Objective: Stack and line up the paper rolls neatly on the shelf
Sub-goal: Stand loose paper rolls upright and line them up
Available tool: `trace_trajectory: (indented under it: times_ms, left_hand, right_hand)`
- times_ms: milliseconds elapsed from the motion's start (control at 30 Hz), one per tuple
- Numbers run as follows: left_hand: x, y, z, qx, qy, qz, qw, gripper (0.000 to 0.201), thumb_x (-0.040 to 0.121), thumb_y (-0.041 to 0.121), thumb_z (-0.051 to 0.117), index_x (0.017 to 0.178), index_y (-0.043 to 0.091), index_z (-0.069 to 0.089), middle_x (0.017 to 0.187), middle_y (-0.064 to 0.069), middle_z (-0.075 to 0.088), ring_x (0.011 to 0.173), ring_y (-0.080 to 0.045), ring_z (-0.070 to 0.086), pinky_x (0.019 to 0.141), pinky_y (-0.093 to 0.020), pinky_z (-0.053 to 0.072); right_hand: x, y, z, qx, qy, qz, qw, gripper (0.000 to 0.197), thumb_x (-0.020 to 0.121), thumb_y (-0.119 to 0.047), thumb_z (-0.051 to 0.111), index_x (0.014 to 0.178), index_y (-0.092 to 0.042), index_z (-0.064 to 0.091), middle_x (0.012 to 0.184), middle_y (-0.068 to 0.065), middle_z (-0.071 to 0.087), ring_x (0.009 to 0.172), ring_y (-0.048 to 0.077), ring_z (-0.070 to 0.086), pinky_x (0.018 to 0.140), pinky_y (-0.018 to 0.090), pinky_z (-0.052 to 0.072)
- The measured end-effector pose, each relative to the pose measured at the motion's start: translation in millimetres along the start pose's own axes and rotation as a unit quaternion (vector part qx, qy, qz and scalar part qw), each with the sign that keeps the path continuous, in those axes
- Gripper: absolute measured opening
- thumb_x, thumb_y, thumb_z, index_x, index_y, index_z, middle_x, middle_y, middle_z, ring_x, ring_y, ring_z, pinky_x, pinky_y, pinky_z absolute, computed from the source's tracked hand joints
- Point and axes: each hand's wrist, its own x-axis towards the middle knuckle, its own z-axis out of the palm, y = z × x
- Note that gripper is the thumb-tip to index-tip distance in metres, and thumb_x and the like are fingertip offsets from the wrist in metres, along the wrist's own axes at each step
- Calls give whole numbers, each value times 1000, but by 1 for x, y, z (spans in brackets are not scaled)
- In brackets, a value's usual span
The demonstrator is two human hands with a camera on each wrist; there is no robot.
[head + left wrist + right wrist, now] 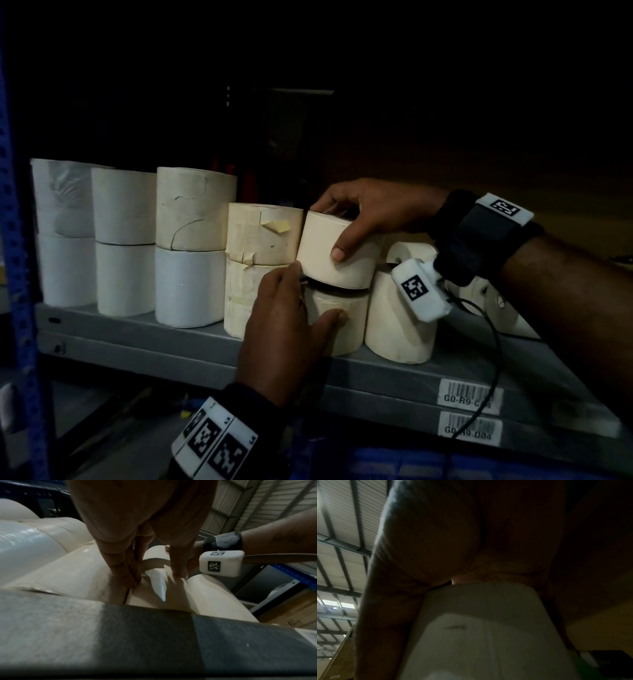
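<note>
My right hand (329,229) grips a cream paper roll (325,260) from above, thumb on its front face and fingers over its top. The roll hangs slightly tilted just above a second cream roll (342,329) that stands on the grey shelf (171,346). My left hand (318,294) holds this lower roll, thumb on its front and fingers in the gap at its left side. In the left wrist view, the left hand (154,577) straddles the lower roll (154,592). The right wrist view shows the held roll (488,608) under my dark palm.
Left of my hands stand several two-high stacks of rolls (191,246), the nearest one (260,267) touching the held roll. An upright roll (397,322) and toppled rolls (411,251) sit at the right. A blue shelf post (20,274) bounds the left side.
</note>
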Motion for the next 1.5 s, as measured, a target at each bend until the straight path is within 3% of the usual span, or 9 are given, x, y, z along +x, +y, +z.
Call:
trace_trajectory:
  times_ms: [167, 400, 600, 733, 833, 1033, 1167, 1300, 1500]
  left_hand:
    - [1, -2, 0, 5, 5, 13, 1000, 76, 73, 44, 77, 139, 24, 45, 136, 10, 46, 113, 7, 37, 81, 4, 29]
    - [0, -4, 1, 13, 10, 19, 1000, 70, 73, 46, 76, 133, 25, 49, 131, 10, 49, 107, 11, 35, 77, 5, 30]
    - [1, -9, 2, 53, -8, -11, 998, 69, 70, 61, 66, 127, 25, 54, 120, 8, 55, 100, 0, 46, 72, -4, 31]
    - [0, -9, 0, 56, 0, 1, 998, 68, 71, 58, 68, 127, 21, 58, 118, 3, 59, 100, -4, 49, 76, -7, 35]
    - [-1, -7, -1, 59, 5, -3, 998, 69, 72, 55, 71, 129, 18, 59, 120, 0, 60, 103, -9, 55, 83, -20, 46]
    - [-2, -3, -3, 46, 7, -10, 999, 68, 72, 55, 69, 127, 16, 61, 115, 2, 63, 102, -9, 56, 84, -23, 49]
    - [-2, -1, -1, 53, 7, -14, 998, 64, 72, 53, 70, 123, 15, 63, 112, -1, 65, 99, -10, 57, 81, -22, 49]
    - [-3, -1, -1, 62, 11, -13, 998, 63, 72, 58, 65, 119, 16, 66, 102, 0, 66, 89, -6, 55, 70, -11, 39]
    - [-4, -1, 2, 29, 24, -32, 999, 68, 72, 53, 72, 131, 24, 56, 113, 4, 66, 98, -9, 62, 81, -33, 57]
  right_hand:
    - [-1, -1, -3, 21, -1, -3, 1000, 81, 47, -42, 86, 123, -28, 64, 118, -7, 66, 106, 15, 67, 81, 33, 62]
    - [2, -1, 6, 14, -26, -3, 1000, 65, 65, -19, 89, 125, -24, 65, 116, -6, 68, 103, 14, 68, 81, 32, 61]
    - [7, 7, 14, -8, -12, -9, 1000, 77, 63, -28, 91, 133, -27, 59, 127, -8, 61, 115, 13, 59, 94, 35, 56]
    - [8, 8, 14, -13, -21, -2, 1000, 80, 64, -34, 89, 137, -30, 56, 131, -9, 58, 118, 11, 56, 92, 29, 54]
    - [7, 8, 11, -20, -57, 14, 998, 85, 65, -36, 87, 142, -32, 49, 134, -10, 54, 117, 9, 55, 85, 22, 52]
    - [8, 6, 10, -49, -71, 39, 996, 90, 68, -34, 87, 146, -33, 42, 138, -3, 52, 120, 19, 55, 98, 40, 53]
    - [7, 7, 12, -45, -55, 33, 997, 90, 66, -40, 87, 145, -32, 44, 135, -5, 53, 116, 15, 55, 92, 33, 55]
    - [6, 6, 15, -37, -36, 24, 998, 86, 65, -40, 87, 141, -29, 49, 130, -5, 57, 111, 12, 58, 82, 25, 55]
    - [4, 6, 15, -37, -33, 20, 999, 83, 68, -39, 85, 142, -28, 49, 130, -5, 56, 109, 9, 58, 79, 21, 53]
